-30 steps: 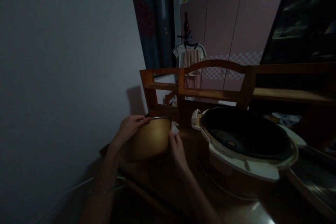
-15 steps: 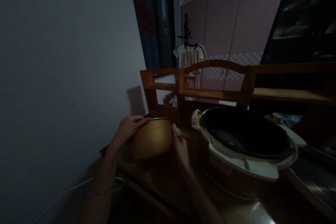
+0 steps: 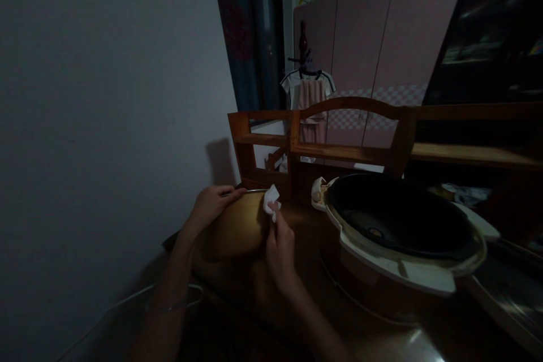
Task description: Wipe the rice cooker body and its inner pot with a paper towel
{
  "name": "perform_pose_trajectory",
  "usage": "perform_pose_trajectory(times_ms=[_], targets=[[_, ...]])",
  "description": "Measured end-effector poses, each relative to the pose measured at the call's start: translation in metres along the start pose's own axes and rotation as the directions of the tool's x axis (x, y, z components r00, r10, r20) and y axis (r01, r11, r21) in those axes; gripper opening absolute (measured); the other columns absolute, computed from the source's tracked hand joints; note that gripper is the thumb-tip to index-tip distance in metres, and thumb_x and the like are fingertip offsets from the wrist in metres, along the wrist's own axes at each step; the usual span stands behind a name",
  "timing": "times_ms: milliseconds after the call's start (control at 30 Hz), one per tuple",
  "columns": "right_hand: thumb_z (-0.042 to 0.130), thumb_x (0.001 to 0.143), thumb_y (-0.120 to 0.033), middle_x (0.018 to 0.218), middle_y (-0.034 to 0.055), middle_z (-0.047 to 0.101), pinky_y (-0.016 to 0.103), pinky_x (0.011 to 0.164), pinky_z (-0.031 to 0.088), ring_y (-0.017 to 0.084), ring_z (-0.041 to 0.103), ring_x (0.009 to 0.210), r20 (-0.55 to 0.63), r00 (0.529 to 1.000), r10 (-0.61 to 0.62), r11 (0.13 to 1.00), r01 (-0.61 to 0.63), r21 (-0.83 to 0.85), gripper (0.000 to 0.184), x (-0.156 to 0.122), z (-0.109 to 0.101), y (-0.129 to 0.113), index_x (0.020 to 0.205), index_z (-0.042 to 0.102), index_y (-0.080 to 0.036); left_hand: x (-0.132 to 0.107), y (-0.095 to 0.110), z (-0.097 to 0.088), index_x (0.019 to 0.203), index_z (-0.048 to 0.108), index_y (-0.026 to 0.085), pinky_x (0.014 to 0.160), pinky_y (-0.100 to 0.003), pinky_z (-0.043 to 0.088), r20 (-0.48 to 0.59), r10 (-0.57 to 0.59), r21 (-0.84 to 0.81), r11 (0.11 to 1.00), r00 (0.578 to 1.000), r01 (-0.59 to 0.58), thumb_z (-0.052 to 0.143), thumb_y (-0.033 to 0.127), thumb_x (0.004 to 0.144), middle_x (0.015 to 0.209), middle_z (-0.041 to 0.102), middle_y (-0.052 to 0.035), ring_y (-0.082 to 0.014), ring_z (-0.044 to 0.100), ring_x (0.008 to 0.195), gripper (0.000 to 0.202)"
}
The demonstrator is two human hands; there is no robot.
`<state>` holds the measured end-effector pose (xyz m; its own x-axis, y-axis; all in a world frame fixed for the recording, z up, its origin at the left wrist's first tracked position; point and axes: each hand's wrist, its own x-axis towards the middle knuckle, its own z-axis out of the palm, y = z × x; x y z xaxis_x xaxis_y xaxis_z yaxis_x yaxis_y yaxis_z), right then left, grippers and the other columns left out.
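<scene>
A gold-coloured inner pot (image 3: 237, 226) with a thin silvery rim is tilted above the wooden table. My left hand (image 3: 212, 206) grips its rim from the left, with the thumb along the edge. In my right hand (image 3: 280, 243) is a crumpled white tissue (image 3: 271, 200), pressed to the pot's outer side just under the rim. To the right stands the open rice cooker (image 3: 396, 277), white-rimmed with a dark hollow inside and a small round piece at the bottom of it.
A wooden shelf rack (image 3: 348, 150) runs along the table's back. The plain wall (image 3: 127, 96) rises close on the left, with a white cord (image 3: 127, 297) below. At the far right lies a dark, shiny flat thing with a pale edge (image 3: 500, 305).
My right hand has moved left and slightly up with the tissue, from the pot's right edge onto its outer side near the rim. The left hand stays on the rim.
</scene>
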<state>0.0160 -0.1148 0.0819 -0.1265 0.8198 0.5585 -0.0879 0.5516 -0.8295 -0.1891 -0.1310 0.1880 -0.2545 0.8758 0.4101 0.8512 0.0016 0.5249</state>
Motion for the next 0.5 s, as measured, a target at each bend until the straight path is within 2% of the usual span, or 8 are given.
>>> perform_pose_trajectory(times_ms=[67, 133, 200, 300, 500], targets=[[0.035, 0.091, -0.003, 0.161, 0.0108, 0.053, 0.046, 0.128, 0.035, 0.022, 0.043, 0.154, 0.063, 0.987, -0.147, 0.985, 0.152, -0.079, 0.067, -0.003, 0.005, -0.003, 0.153, 0.053, -0.017, 0.002, 0.002, 0.001, 0.083, 0.082, 0.021, 0.068, -0.029, 0.037, -0.002, 0.006, 0.012, 1.000, 1.000, -0.006, 0.057, 0.074, 0.089, 0.080, 0.076, -0.0012, -0.0190, 0.064, 0.075, 0.059], [0.035, 0.086, 0.003, 0.166, 0.0118, 0.044, 0.047, 0.130, 0.033, 0.021, 0.034, 0.159, 0.134, 0.950, -0.283, 0.940, 0.303, -0.158, 0.074, -0.005, 0.009, -0.006, 0.156, 0.049, -0.014, 0.004, 0.003, 0.003, 0.086, 0.083, 0.021, 0.069, -0.029, 0.038, 0.004, 0.003, 0.010, 1.000, 1.000, -0.003, 0.056, 0.074, 0.089, 0.084, 0.079, -0.0027, -0.0201, 0.065, 0.077, 0.059], [0.034, 0.086, 0.005, 0.168, 0.0133, 0.041, 0.050, 0.130, 0.033, 0.023, 0.027, 0.161, 0.194, 0.909, -0.368, 0.884, 0.407, -0.231, 0.074, -0.006, 0.011, -0.009, 0.157, 0.047, -0.011, 0.006, 0.004, 0.003, 0.087, 0.084, 0.021, 0.070, -0.030, 0.039, 0.013, -0.009, 0.012, 1.000, 1.000, 0.009, 0.055, 0.074, 0.090, 0.088, 0.081, -0.0037, -0.0210, 0.067, 0.078, 0.060], [0.033, 0.090, 0.004, 0.168, 0.0121, 0.041, 0.055, 0.129, 0.034, 0.026, 0.018, 0.164, 0.278, 0.866, -0.415, 0.819, 0.489, -0.300, 0.071, -0.007, 0.011, -0.014, 0.157, 0.046, -0.010, 0.007, 0.006, 0.002, 0.087, 0.085, 0.022, 0.071, -0.031, 0.040, 0.017, -0.032, 0.027, 0.999, 0.999, 0.032, 0.056, 0.074, 0.089, 0.091, 0.082, -0.0047, -0.0226, 0.070, 0.081, 0.060], [0.037, 0.095, 0.000, 0.167, 0.0054, 0.044, 0.054, 0.128, 0.037, 0.027, 0.014, 0.165, 0.387, 0.804, -0.451, 0.744, 0.579, -0.334, 0.067, -0.006, 0.002, -0.014, 0.160, 0.045, -0.015, 0.006, 0.007, 0.001, 0.090, 0.087, 0.022, 0.072, -0.032, 0.043, 0.038, -0.039, -0.003, 0.999, 0.999, 0.039, 0.059, 0.076, 0.087, 0.095, 0.083, -0.0069, -0.0261, 0.073, 0.086, 0.061]])
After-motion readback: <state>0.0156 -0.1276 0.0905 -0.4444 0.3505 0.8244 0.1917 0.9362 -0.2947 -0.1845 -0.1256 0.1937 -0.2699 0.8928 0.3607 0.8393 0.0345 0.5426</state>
